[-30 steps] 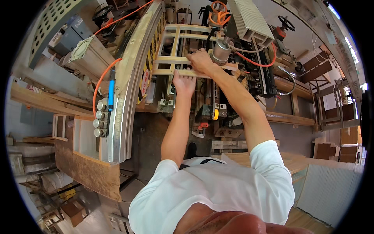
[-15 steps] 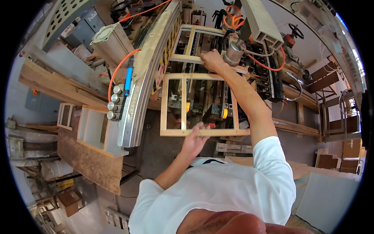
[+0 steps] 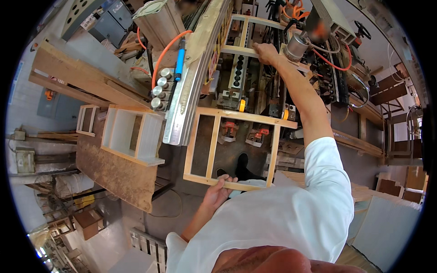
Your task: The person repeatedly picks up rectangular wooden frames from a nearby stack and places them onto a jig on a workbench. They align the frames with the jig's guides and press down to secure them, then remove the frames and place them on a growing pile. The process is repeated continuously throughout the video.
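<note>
My left hand (image 3: 215, 193) grips the near rail of a light wooden frame (image 3: 246, 116), thumb on top. This frame has one inner upright left of its middle and hangs low in front of my body, short of the machine. My right arm stretches forward over the machine. My right hand (image 3: 269, 54) is closed with its fingers at the near rail of a second wooden frame (image 3: 239, 50), which lies in the machine; the fingertips are partly hidden. Right beside that hand stands a round metal cylinder (image 3: 297, 46).
A long metal beam (image 3: 191, 86) with round knobs (image 3: 160, 88) and an orange hose (image 3: 158, 61) runs along the machine's left. Farther left, a white box-like cabinet (image 3: 127, 134) rests on a brown board (image 3: 116, 177). Pale panels (image 3: 387, 227) stand at the right.
The near frame has come back toward my body with my left hand on it, away from the machine's near edge. My right hand stays at the far frame. The whole view has shifted.
</note>
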Available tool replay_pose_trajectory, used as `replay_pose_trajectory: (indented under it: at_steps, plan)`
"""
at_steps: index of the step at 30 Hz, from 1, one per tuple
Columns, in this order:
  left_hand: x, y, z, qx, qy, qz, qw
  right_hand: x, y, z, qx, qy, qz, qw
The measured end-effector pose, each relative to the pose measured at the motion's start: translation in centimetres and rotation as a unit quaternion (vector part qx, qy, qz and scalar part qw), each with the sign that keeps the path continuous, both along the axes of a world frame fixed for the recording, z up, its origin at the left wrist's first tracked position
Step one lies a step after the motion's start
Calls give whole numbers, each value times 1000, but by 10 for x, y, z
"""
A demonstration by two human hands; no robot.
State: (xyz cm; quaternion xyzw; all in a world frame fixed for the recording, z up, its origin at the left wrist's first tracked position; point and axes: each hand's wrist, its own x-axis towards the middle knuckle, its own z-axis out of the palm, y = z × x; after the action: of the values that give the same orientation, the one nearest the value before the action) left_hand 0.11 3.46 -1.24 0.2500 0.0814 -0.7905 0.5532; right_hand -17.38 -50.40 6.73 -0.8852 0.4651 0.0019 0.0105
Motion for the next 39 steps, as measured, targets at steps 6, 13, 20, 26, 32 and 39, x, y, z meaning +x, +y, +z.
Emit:
replay_pose_trajectory:
  at_steps: [6, 13, 20, 26, 32, 39]
  plan:
    - [25, 29, -43, 80, -22, 60, 995, -18, -24, -29, -30, -12, 8, 999]
    - [41, 44, -127, 251, -165, 102, 948, -7, -4, -7, -67, 11, 52, 996]
    - [35, 34, -124, 211, -190, 114, 952, -5, 0, -5, -48, 12, 52, 997]
    - [18, 17, -92, 198, -237, 55, 950, -9, 3, 0, -60, 1, 26, 998]
    - [6, 16, -63, 174, -261, 55, 948, -9, 10, 10, -37, 22, 20, 999]
    - [-7, 36, -23, 172, -317, 99, 927, -12, 9, 9, -55, 18, 13, 998]
